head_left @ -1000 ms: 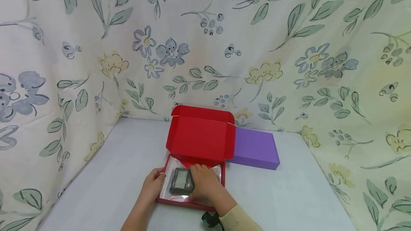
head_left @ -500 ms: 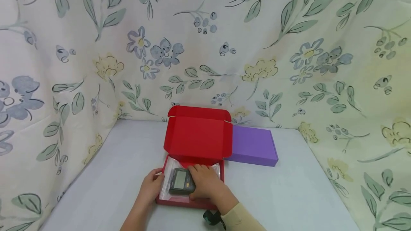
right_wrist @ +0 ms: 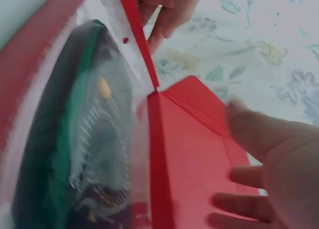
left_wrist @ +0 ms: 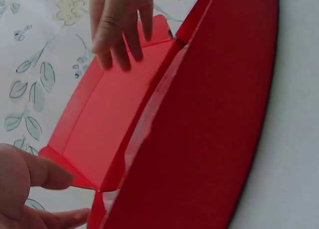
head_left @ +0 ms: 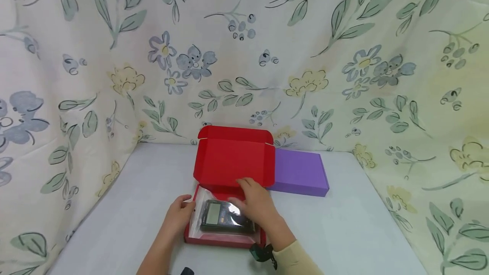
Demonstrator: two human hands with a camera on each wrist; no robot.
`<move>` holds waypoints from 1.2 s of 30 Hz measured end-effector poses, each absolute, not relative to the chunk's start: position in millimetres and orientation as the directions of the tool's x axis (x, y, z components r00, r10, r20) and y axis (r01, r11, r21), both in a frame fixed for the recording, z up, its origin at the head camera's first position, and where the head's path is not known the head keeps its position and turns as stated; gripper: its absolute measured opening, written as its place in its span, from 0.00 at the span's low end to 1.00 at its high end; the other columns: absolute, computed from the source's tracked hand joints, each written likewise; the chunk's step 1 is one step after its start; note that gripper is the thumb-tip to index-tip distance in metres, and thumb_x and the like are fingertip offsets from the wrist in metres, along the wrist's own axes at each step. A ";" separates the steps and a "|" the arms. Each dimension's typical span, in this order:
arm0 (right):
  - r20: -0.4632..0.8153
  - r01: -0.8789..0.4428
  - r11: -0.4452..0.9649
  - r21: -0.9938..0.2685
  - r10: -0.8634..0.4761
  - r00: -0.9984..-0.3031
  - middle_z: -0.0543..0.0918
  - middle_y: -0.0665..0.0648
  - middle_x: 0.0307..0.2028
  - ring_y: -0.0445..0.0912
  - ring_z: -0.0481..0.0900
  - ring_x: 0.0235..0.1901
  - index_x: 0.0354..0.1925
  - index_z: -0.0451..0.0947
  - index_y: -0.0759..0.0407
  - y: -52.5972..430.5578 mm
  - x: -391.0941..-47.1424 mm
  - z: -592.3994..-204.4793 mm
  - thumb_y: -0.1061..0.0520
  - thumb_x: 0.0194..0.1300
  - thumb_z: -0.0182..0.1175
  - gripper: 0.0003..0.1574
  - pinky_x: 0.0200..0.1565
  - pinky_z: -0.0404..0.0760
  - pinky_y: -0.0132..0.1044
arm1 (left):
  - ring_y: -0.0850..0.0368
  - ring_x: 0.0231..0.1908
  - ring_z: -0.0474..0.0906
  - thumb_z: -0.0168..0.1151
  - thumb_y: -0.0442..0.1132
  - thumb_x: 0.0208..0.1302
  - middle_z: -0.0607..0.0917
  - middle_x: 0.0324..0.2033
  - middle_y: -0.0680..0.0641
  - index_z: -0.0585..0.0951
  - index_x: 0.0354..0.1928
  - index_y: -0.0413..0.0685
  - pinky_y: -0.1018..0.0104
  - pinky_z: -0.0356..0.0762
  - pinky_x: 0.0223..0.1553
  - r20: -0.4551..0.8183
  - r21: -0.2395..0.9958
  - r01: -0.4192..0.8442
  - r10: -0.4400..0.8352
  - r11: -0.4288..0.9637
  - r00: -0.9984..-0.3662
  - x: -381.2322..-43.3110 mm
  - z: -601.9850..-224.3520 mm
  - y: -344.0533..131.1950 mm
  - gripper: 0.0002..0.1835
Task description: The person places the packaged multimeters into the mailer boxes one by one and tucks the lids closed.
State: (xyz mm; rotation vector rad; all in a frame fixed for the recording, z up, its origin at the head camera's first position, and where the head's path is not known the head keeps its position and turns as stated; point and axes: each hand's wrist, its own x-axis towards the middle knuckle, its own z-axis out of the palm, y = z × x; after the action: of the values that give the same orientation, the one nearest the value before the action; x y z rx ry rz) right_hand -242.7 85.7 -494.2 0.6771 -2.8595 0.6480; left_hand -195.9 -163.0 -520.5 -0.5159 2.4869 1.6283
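Observation:
A dark digital multimeter (head_left: 214, 217) with a grey screen and a round dial lies lengthwise in the red box (head_left: 223, 243), with clear plastic about it. Its dial markings show blurred in the right wrist view. My right hand (head_left: 261, 205) hovers over the multimeter's right end, fingers spread and holding nothing. At the box's left wall is my left hand (head_left: 178, 213); the left wrist view shows its thumb and finger (left_wrist: 50, 174) apart, tips beside the box's corner. Behind the box stands its raised red lid (head_left: 233, 162).
A closed purple box (head_left: 299, 171) lies at the back right, partly behind the red lid. A floral cloth (head_left: 244, 63) hangs behind and beside the white table (head_left: 344, 232). A small dark wrist camera (head_left: 261, 253) sits by the right sleeve.
My right hand has let go of the multimeter and lifted up and right, uncovering its right half. The left hand has loosened slightly at the box's edge. The head view has shifted a little.

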 end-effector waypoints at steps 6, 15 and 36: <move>0.504 -0.438 0.777 -0.453 -0.182 -0.844 0.82 0.56 0.55 0.51 0.83 0.51 0.57 0.80 0.58 100.1 -252.3 -485.2 0.56 0.61 0.71 0.25 0.45 0.86 0.44 | 0.37 0.57 0.75 0.57 0.49 0.74 0.72 0.62 0.30 0.59 0.75 0.39 0.45 0.80 0.55 -0.283 0.869 -0.342 -0.207 0.357 -0.936 -202.7 -508.3 -163.5 0.36; 0.527 -0.300 0.768 -0.566 0.057 -0.848 0.79 0.61 0.58 0.56 0.79 0.56 0.60 0.75 0.63 115.3 -264.4 -485.6 0.61 0.57 0.70 0.32 0.53 0.83 0.53 | 0.28 0.71 0.58 0.57 0.49 0.74 0.62 0.71 0.30 0.52 0.78 0.40 0.30 0.66 0.63 -0.220 0.899 -0.269 -0.175 0.344 -0.960 -224.6 -487.4 -165.2 0.40; 0.110 -0.014 0.547 -0.837 0.144 -0.983 0.64 0.73 0.70 0.68 0.65 0.69 0.77 0.49 0.70 129.6 -275.6 -490.9 0.54 0.66 0.63 0.52 0.63 0.69 0.67 | 0.28 0.75 0.49 0.62 0.51 0.70 0.51 0.78 0.33 0.44 0.81 0.41 0.29 0.66 0.62 -0.198 0.915 -0.217 -0.090 0.339 -0.976 -259.1 -481.6 -164.9 0.50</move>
State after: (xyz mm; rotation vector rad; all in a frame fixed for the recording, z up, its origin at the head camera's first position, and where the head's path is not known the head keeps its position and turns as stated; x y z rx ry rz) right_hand -275.6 129.6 -490.9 -0.1109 -2.6142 1.4167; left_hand -259.1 -164.9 -481.6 -0.2858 2.4772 1.7203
